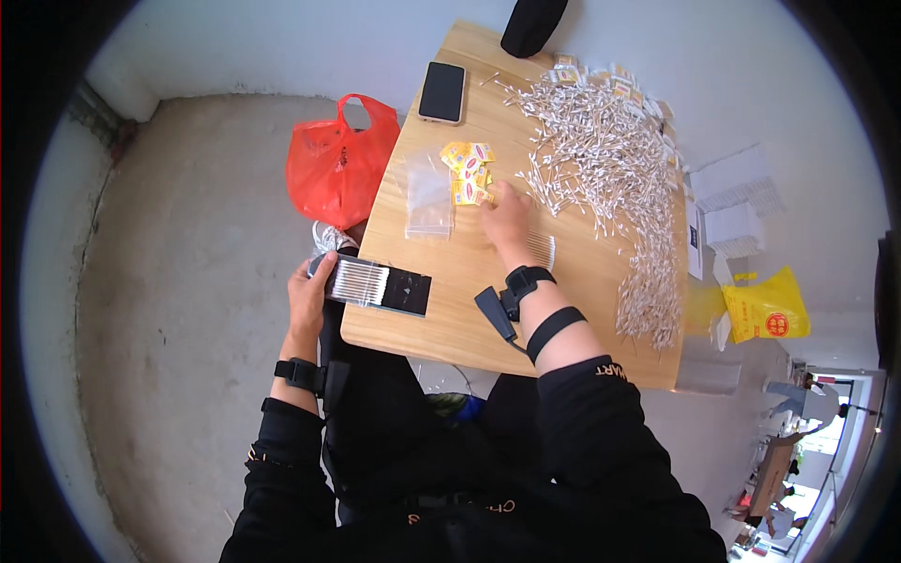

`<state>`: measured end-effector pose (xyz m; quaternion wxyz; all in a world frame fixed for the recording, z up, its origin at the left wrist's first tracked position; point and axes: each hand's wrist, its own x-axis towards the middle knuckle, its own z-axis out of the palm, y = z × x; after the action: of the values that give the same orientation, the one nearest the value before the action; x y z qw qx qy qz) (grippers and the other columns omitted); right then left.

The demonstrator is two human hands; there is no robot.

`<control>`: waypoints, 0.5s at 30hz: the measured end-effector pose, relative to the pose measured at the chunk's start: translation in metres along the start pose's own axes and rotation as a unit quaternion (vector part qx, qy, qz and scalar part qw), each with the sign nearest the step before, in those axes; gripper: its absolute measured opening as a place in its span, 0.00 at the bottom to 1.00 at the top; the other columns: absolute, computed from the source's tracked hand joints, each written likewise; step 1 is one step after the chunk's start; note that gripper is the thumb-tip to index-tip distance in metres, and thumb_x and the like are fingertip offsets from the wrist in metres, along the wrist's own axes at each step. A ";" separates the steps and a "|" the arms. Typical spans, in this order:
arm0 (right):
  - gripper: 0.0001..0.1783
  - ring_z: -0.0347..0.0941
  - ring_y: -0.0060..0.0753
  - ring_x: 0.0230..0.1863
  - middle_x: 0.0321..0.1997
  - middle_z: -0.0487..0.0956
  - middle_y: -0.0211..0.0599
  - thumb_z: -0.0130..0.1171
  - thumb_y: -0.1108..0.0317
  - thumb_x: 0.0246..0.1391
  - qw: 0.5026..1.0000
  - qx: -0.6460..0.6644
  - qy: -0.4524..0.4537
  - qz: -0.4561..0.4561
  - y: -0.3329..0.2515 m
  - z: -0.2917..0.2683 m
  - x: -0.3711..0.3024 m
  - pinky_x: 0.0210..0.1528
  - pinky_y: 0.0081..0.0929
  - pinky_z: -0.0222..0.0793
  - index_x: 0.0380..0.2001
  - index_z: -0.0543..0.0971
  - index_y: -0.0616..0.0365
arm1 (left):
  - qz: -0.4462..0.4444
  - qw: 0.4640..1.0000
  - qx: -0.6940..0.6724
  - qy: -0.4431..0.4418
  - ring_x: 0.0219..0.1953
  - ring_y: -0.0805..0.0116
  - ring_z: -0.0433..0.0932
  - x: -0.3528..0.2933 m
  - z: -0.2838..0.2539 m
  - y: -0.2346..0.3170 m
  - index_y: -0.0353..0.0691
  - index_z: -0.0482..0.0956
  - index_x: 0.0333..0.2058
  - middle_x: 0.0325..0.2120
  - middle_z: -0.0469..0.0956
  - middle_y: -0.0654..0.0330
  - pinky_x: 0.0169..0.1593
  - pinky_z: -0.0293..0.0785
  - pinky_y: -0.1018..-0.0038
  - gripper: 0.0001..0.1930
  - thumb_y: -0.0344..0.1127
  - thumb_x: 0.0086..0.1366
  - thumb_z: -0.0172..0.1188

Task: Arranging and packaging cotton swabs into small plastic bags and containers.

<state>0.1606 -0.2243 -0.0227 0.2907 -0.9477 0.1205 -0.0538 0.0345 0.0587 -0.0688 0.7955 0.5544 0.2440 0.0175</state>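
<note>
My left hand [307, 298] grips the end of a flat black-and-clear box [406, 292] at the table's near left corner. A row of white cotton swabs [359, 281] lies side by side in it, and its right part is bare black. My right hand [508, 220] reaches to a small heap of yellow printed packets [469, 169], its fingertips closed at the edge of the nearest packet. Left of that heap lies a clear plastic zip bag [429, 197]. Another short row of swabs [542, 251] lies beside my right wrist, partly hidden by it.
Loose cotton swabs [601, 141] spread over the table's right side, with more packets along the far edge. A phone [442, 92] lies at the far left, near a black object [533, 26]. A red plastic bag [343, 164] stands left of the table; a yellow bag [768, 306] is on the right.
</note>
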 end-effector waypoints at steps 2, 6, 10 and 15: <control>0.22 0.70 0.49 0.50 0.50 0.66 0.49 0.61 0.69 0.48 0.999 -0.038 -0.025 -0.025 0.008 0.001 0.009 0.50 0.38 0.70 0.49 0.74 0.53 | -0.002 1.000 0.007 -0.005 0.28 0.80 0.74 0.003 0.000 0.000 0.35 0.79 0.33 0.27 0.79 0.66 0.35 0.69 0.82 0.11 0.38 0.60 0.65; 0.16 0.74 0.42 0.44 0.45 0.71 0.46 0.66 0.68 0.43 0.999 0.025 -0.031 -0.010 0.043 0.009 0.018 0.45 0.34 0.71 0.39 0.77 0.56 | -0.015 0.999 0.026 -0.028 0.29 0.81 0.74 0.003 0.005 0.007 0.35 0.78 0.35 0.27 0.78 0.66 0.35 0.69 0.82 0.13 0.40 0.60 0.65; 0.13 0.76 0.30 0.31 0.31 0.78 0.37 0.66 0.68 0.46 0.987 0.162 -0.015 -0.016 0.045 0.008 0.001 0.31 0.26 0.70 0.36 0.77 0.57 | -0.029 0.999 0.022 -0.035 0.29 0.80 0.75 0.000 0.000 0.012 0.34 0.78 0.36 0.27 0.78 0.65 0.35 0.70 0.82 0.14 0.40 0.61 0.65; 0.08 0.73 0.16 0.24 0.27 0.78 0.28 0.58 0.69 0.56 0.893 0.418 -0.101 0.133 -0.003 -0.026 -0.050 0.23 0.14 0.64 0.39 0.76 0.55 | -0.060 0.998 0.016 -0.033 0.28 0.78 0.77 -0.008 0.003 0.022 0.34 0.78 0.36 0.28 0.79 0.64 0.34 0.72 0.81 0.13 0.39 0.60 0.65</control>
<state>0.1082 -0.2228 -0.0010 0.6750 -0.7143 0.1814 0.0362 0.0343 0.0621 -0.0457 0.7938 0.5514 0.2512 -0.0526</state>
